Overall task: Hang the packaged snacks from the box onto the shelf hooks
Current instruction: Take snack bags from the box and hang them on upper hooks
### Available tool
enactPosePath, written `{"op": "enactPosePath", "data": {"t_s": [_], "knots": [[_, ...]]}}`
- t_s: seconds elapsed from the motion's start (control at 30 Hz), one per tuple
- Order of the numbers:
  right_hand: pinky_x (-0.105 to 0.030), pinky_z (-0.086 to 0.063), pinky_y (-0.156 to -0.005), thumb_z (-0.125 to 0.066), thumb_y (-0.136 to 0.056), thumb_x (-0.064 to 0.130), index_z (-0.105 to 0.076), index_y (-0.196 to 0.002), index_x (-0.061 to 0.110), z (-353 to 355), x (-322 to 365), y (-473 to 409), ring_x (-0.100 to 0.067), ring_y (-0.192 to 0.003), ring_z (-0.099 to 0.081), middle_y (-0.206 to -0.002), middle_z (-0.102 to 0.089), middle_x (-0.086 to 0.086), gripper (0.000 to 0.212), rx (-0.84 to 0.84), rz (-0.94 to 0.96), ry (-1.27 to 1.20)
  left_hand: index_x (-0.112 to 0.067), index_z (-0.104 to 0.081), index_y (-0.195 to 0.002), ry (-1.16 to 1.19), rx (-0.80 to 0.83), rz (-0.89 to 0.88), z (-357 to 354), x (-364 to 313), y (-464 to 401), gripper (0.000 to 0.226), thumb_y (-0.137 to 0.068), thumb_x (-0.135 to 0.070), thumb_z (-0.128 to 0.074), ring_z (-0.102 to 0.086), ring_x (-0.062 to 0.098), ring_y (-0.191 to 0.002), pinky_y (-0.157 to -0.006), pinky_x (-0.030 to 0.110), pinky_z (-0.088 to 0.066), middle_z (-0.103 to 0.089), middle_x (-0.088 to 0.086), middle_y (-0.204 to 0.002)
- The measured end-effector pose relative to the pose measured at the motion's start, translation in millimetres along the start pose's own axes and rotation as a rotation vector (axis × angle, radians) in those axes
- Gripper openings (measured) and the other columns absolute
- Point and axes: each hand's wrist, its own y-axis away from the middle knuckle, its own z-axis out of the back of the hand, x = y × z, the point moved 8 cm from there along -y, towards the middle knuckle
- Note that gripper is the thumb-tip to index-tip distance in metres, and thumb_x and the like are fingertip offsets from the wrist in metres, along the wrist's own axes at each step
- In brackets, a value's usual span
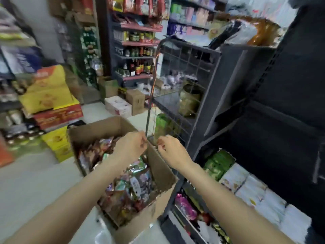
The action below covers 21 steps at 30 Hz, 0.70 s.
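Note:
An open cardboard box [98, 128] stands on the floor, full of colourful packaged snacks [133, 187]. Both my hands hover over its far right corner, close to the bottom edge of a dark wire grid panel [182, 67] on the end of the shelf. My left hand [131, 147] has its fingers curled in, fingertips next to the panel's lower corner post. My right hand [169, 149] is pinched shut a little to the right. The view is blurred and I see no packet in either hand. A green packet [161, 124] hangs on the grid just above my hands.
A dark shelf unit [237, 103] stands at right, with green and white packets [219, 164] on its lower level. Yellow and red cartons [51, 101] are stacked at left. Small boxes [119, 104] sit on the floor beyond, before shelves of bottles [137, 67].

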Motion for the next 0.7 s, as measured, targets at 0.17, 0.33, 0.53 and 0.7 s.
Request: {"op": "enactPosePath", "data": {"t_s": [0.17,0.33,0.53,0.7], "knots": [[-0.041,-0.048,-0.077,-0.045,-0.094,0.014,-0.056,-0.110,0.007,-143,-14,-25,-0.033,-0.101,-0.056,-0.106,-0.056,-0.013,0.021,0.365,-0.080,0.047,-0.013,-0.053,-0.126,-0.138,0.250,0.110,-64,111,13,0.038,-0.091,-0.026,-0.056,-0.051,0.029,-0.118,-0.094,0.037,-0.045,-0.054,0.011,-0.127],[-0.039,-0.046,-0.095,-0.056,-0.092,0.012,-0.034,-0.145,0.017,-215,-30,-27,-0.029,-0.117,-0.048,-0.145,-0.029,-0.011,0.058,0.605,-0.066,0.086,-0.018,-0.023,-0.149,-0.241,0.474,0.048,-119,146,26,0.068,-0.091,-0.028,-0.058,-0.026,0.026,-0.140,-0.104,0.033,-0.034,-0.020,0.010,-0.155],[-0.040,-0.048,-0.079,-0.056,-0.091,0.017,-0.044,-0.129,0.016,-228,-34,-37,-0.027,-0.098,-0.047,-0.118,-0.036,-0.002,0.039,0.554,-0.050,0.186,-0.024,-0.013,-0.151,-0.247,0.469,0.074,-141,162,30,0.082,-0.086,-0.003,-0.060,-0.007,0.029,-0.145,-0.112,0.043,-0.030,-0.007,0.007,-0.158],[-0.039,-0.044,-0.074,-0.060,-0.087,0.013,-0.047,-0.078,0.016,-210,-21,-47,-0.031,-0.097,-0.050,-0.105,-0.044,-0.007,0.016,0.482,0.027,0.247,-0.019,-0.014,-0.150,-0.159,0.399,0.067,-134,162,25,0.083,-0.085,-0.006,-0.064,-0.019,0.028,-0.142,-0.115,0.035,-0.023,-0.018,0.008,-0.156]]}}
